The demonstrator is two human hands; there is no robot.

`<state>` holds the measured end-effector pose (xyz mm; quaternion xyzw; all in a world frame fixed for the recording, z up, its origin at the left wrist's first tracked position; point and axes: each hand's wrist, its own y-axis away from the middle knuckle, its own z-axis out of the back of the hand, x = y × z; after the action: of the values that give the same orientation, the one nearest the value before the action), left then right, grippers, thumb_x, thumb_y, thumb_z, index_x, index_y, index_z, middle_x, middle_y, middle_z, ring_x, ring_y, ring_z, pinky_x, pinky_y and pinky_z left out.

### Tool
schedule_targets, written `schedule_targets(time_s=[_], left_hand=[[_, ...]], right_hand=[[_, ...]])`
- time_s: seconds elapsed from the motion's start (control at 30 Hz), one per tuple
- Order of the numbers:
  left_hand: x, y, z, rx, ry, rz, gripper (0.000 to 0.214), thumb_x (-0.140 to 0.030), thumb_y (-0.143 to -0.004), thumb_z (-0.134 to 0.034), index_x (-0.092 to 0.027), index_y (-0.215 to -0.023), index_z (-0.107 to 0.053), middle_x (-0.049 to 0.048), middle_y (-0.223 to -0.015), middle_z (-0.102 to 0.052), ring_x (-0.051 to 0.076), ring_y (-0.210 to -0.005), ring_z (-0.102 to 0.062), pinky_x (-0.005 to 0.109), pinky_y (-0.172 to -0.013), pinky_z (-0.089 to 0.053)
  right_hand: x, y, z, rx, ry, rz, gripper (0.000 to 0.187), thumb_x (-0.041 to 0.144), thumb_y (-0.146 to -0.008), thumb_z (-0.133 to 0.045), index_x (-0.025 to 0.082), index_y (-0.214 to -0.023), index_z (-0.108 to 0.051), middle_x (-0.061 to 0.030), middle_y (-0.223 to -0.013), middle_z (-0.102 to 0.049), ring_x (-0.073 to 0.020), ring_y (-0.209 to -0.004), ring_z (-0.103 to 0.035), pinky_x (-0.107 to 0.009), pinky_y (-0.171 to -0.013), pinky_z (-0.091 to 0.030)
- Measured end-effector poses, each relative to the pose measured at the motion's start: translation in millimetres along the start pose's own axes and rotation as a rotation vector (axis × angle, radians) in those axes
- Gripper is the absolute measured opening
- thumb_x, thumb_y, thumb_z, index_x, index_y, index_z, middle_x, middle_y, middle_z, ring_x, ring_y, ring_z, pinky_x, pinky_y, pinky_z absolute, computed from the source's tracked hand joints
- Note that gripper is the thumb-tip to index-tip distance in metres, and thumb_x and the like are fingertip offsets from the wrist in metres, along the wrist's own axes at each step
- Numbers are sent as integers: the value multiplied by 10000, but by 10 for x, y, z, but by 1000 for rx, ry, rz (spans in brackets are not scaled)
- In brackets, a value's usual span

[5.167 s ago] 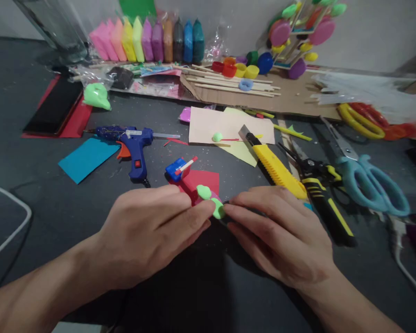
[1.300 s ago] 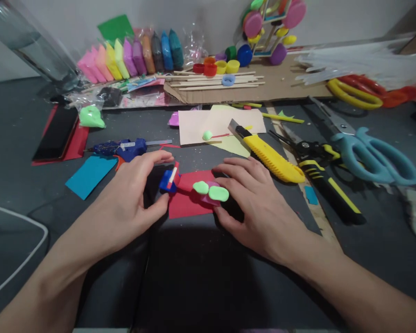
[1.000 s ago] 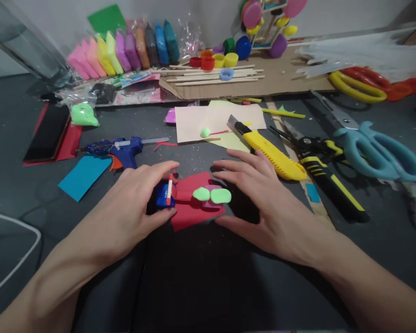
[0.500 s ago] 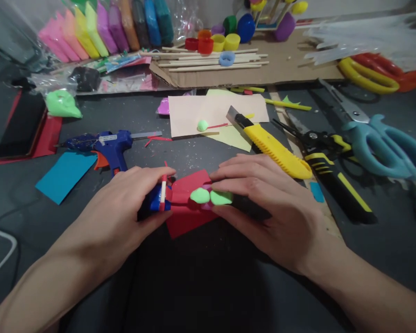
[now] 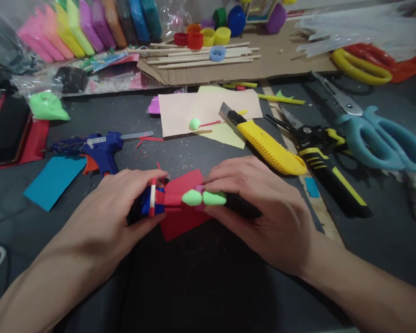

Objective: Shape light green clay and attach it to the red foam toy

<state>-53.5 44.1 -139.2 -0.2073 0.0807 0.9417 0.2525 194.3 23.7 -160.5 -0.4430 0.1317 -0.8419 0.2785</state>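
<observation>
Between my hands is a small craft model (image 5: 173, 199) with a blue end, a red middle and soft bright green clay lumps (image 5: 192, 197) at its right. My left hand (image 5: 119, 210) is closed around the blue end, thumb below and fingers above, next to a red-and-white crosspiece (image 5: 153, 198). With my right hand (image 5: 263, 203) I pinch the right end at the green clay, where a bit of purple shows. Red sheet material (image 5: 180, 224) lies beneath the model. My palms hide part of both ends.
A blue glue gun (image 5: 104, 148) and a blue sheet (image 5: 53, 180) lie left. Beyond my right hand are a yellow utility knife (image 5: 272, 147), black-and-yellow pliers (image 5: 333, 180) and light-blue scissors (image 5: 374, 141). Cardboard with sticks (image 5: 208, 58) and packets of coloured clay (image 5: 90, 27) stand behind.
The whole view has shifted slightly, so everything appears further left. Both hands keep the same hold on the model, with little visible movement.
</observation>
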Motion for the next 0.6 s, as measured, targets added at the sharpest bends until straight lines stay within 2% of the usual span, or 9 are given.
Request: schedule_targets(time_s=[0.13, 0.3, 0.47, 0.6], left_hand=[[13, -22, -16, 0, -13, -8, 398, -303, -854, -686, -289, -1235, -574, 93, -1154, -749, 351, -1003, -717, 527, -804, -562], [21, -27, -13, 1, -32, 1, 392, -313, -860, -678, -285, -1238, -574, 90, -1166, -749, 352, -1021, -714, 522, -822, -564], [10, -19, 20, 17, -6, 20, 388, -350, -879, -662, -286, -1252, -577, 92, -1171, -746, 365, -1027, -712, 529, -838, -560], [1, -27, 34, 30, -5, 25, 373, -374, -888, -648, -295, -1246, -579, 98, -1155, -747, 373, -1014, -702, 532, -806, -552]], right_hand=[[0, 11, -11, 5, 7, -12, 109, 198, -933, -714, 119, -1005, -692, -65, -957, -743, -188, -978, -658, -344, -941, -518], [-7, 25, 28, 19, 54, 23, 225, 247, -929, -722, 119, -1106, -665, -80, -1030, -742, -198, -1016, -652, -355, -964, -510], [-10, 3, 59, 15, 91, 35, 121, 202, -930, -713, 174, -1041, -673, -76, -1048, -750, -203, -1027, -679, -384, -941, -540], [15, -6, 79, 28, 83, 35, 132, 186, -933, -712, 221, -1047, -658, -49, -1025, -757, -205, -1014, -688, -407, -924, -558]])
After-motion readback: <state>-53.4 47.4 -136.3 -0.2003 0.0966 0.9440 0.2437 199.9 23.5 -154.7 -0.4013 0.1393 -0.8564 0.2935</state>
